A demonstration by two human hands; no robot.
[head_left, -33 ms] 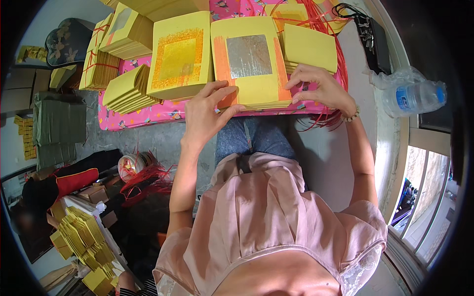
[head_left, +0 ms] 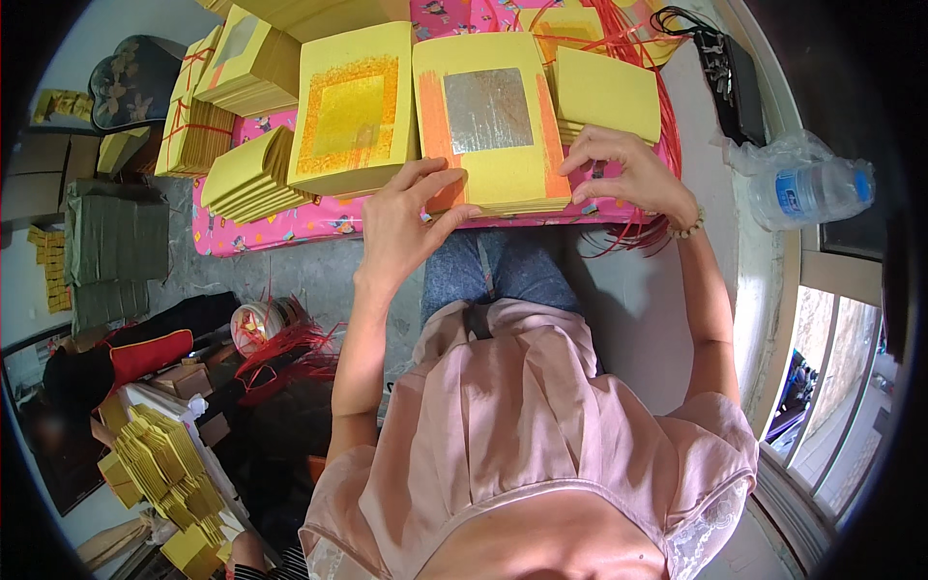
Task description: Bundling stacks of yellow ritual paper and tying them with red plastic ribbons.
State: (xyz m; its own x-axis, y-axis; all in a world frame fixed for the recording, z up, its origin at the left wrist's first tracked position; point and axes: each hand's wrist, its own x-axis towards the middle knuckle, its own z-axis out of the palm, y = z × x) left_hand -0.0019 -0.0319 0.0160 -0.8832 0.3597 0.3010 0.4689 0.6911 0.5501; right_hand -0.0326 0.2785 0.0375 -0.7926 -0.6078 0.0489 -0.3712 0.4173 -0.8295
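Note:
Directly in front of me lies a stack of yellow paper sheets (head_left: pixel 498 179), its top sheet bearing a silver foil square and orange bands along both sides. At its near left corner my left hand (head_left: pixel 411 208) grips the stack, fingers on top and thumb along the near edge. My right hand (head_left: pixel 623 174), with a beaded bracelet at the wrist, pinches the stack's near right corner between curled fingers and thumb. Close on the left stands a thick yellow paper stack (head_left: pixel 348 111) with a gold square framed in orange.
A pink patterned cloth (head_left: pixel 261 232) covers the table. Fanned yellow sheets (head_left: pixel 246 179), red-tied bundles (head_left: pixel 198 126) and another yellow stack (head_left: pixel 609 97) surround the work. Red strings (head_left: pixel 667 106) hang at right, near a plastic bottle (head_left: pixel 802 193). A person's hand (head_left: pixel 246 556) shows at lower left.

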